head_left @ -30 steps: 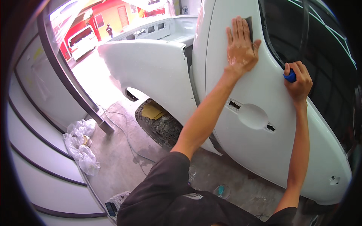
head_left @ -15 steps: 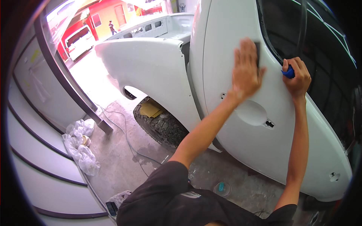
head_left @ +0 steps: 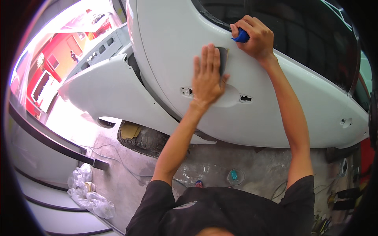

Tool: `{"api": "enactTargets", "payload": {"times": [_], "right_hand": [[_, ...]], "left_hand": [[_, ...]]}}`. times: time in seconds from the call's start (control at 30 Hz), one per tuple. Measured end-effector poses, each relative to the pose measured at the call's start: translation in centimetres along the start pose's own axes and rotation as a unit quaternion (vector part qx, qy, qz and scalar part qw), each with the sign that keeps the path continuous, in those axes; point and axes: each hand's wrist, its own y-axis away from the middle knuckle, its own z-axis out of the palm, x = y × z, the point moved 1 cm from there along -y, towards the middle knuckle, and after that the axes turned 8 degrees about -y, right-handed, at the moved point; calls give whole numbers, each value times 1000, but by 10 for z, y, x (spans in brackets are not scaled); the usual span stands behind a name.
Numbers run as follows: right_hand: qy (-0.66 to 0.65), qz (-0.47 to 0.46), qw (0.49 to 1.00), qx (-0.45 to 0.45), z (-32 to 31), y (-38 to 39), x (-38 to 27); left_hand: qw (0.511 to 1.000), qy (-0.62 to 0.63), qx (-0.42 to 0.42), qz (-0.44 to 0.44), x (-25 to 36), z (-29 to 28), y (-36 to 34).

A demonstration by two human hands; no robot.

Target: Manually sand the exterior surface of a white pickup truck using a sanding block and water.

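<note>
A white car door (head_left: 252, 122) with dark window glass fills the middle, its handle recess (head_left: 226, 96) bare of a handle. My left hand (head_left: 208, 76) lies flat on the door above that recess, fingers stretched out. A dark grey sheet with a tan edge, like sandpaper (head_left: 223, 59), shows under its fingers; the rest is covered by the hand. Up by the window's lower edge, my right hand (head_left: 256, 37) is closed round a crumpled blue cloth (head_left: 241, 36). Most of that cloth is hidden in the fist.
Left of the door is the white rear fender (head_left: 106, 84) with a tyre (head_left: 145, 137) below. A round container (head_left: 235, 177) holding a teal block stands on the concrete. Clear plastic sheeting (head_left: 88, 192), a hose (head_left: 122, 161) and a dark post (head_left: 55, 137) are at left. A person (head_left: 74, 56) stands far off.
My view has swung, so the car now sits further left and more level. My left hand has slid down the door with the sheet toward the handle recess. The right hand still grips the blue cloth.
</note>
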Motion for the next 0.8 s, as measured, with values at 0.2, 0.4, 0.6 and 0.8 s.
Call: {"api": "enactTargets", "payload": {"times": [0.2,0.4,0.6,0.8], "right_hand": [[1,-11,1000,6,5,-5,-12],[10,-9,1000,-12,-5,-5,-14],[2,-3,1000,-6,-2,-8,-13],[6,-1,1000,-14,-3,-5,-9]], "left_hand": [[979,-103,142,-103,-105,-51,-107],[1000,14,0,-5,-4,-2,8],[992,-96,79,-22,-82,-46,-91],[1000,4,-7,-19,-4,-8,3]]}}
